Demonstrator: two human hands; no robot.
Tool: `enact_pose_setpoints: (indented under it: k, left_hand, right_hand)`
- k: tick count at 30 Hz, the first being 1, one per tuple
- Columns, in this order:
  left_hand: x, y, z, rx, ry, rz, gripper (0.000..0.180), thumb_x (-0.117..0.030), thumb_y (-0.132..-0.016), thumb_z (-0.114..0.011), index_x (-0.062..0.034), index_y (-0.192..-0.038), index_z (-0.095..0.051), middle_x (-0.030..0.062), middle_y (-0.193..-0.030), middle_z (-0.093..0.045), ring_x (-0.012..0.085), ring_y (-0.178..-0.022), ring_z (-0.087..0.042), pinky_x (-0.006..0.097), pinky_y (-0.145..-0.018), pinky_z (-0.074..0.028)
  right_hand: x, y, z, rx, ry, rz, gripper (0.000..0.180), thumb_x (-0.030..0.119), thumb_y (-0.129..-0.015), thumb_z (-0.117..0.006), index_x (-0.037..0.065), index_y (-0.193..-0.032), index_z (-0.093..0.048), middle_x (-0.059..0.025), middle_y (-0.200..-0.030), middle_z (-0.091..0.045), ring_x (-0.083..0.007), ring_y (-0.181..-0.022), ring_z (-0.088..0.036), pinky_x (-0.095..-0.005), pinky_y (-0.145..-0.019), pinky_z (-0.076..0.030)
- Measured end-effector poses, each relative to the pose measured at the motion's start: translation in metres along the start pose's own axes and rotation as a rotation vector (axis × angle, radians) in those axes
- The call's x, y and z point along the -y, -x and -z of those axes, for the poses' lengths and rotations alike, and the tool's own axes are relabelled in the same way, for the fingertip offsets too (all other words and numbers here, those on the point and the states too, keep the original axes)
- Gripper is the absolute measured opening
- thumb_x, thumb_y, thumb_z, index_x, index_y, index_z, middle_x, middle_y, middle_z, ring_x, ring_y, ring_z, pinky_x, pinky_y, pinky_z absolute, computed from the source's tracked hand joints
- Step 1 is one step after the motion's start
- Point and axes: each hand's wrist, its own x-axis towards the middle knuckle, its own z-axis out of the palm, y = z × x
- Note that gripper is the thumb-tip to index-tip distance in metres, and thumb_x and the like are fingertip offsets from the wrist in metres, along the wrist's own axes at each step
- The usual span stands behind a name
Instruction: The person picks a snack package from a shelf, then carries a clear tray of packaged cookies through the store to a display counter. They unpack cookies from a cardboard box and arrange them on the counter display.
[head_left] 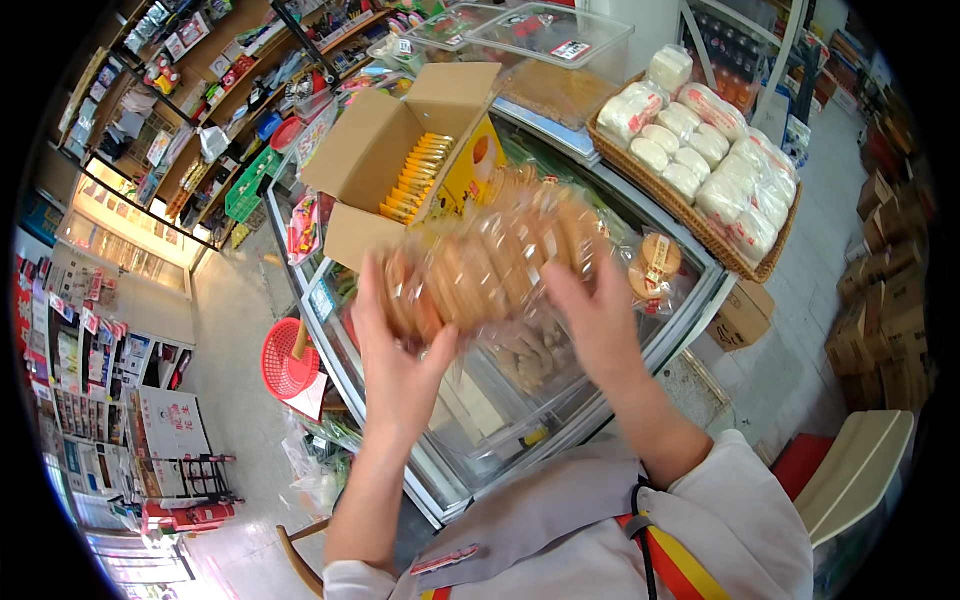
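Note:
Between my two hands, above a glass-topped case [470, 395], is a clear plastic bag of round tan biscuits [490, 265], blurred by motion. My left hand [395, 335] grips its left end, thumb toward me. At the right end, my right hand [590, 310] has its thumb and fingers pressed on the bag. Behind the bag stands an open cardboard box [360, 150] with a row of yellow packets [420, 175] inside. A smaller pack of round biscuits [655, 265] lies on the case to the right of my right hand.
A wicker basket [690, 205] of white wrapped packs stands at the back right. Lidded clear tubs [550, 45] are at the far side. A red plastic basket [288, 358] sits left of the case. Cardboard boxes [880, 270] line the right, and a chair [855, 475] is at the lower right.

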Motion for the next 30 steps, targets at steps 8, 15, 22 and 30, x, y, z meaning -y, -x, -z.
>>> enact_pose_setpoints:
  k: [8, 15, 22, 30]
  left_hand:
    - [-0.019, -0.09, -0.108, 0.596, -0.355, -0.201, 0.081, -0.016, -0.072, -0.065, -0.0033, -0.141, -0.025, 0.0262, -0.132, -0.039, 0.0356, -0.124, -0.04, 0.037, -0.105, -0.031]
    - [0.046, -0.097, -0.176, 1.099, -0.521, -0.015, 0.085, -0.028, -0.072, -0.063, -0.0052, -0.142, -0.021, 0.0313, -0.124, -0.045, 0.0435, -0.11, -0.05, 0.042, -0.094, -0.043]
    - [0.099, -0.121, -0.206, 1.225, -0.386, 0.358, 0.085, -0.019, -0.08, -0.065, -0.0173, -0.146, -0.011, 0.0218, -0.134, -0.038, 0.0279, -0.105, -0.054, 0.032, -0.059, -0.057]
    - [0.104, -0.111, -0.179, 0.923, -0.5, -0.207, 0.072, -0.023, -0.086, -0.06, -0.0072, -0.144, -0.019, 0.0247, -0.142, -0.029, 0.0351, -0.132, -0.03, 0.038, -0.107, -0.027]
  right_hand:
    - [-0.014, 0.003, 0.102, -0.518, -0.167, -0.139, 0.028, 0.019, -0.093, -0.051, 0.006, -0.119, -0.05, -0.0058, -0.106, -0.062, -0.015, -0.091, -0.062, -0.0298, -0.073, -0.05]
    - [-0.051, 0.065, 0.126, -0.691, -0.309, -0.416, 0.033, 0.02, -0.093, -0.052, 0.006, -0.122, -0.044, -0.0051, -0.107, -0.058, -0.0144, -0.092, -0.058, -0.0334, -0.082, -0.046]
    - [-0.122, 0.038, 0.135, -0.728, -0.175, -0.378, 0.044, 0.012, -0.092, -0.05, 0.003, -0.133, -0.035, -0.0094, -0.117, -0.053, -0.0171, -0.104, -0.053, -0.0313, -0.091, -0.042]
    - [-0.144, -0.005, 0.174, -0.707, 0.191, -0.356, 0.052, 0.02, -0.089, -0.054, -0.003, -0.132, -0.035, -0.0131, -0.12, -0.052, -0.0212, -0.106, -0.052, -0.0317, -0.09, -0.041]
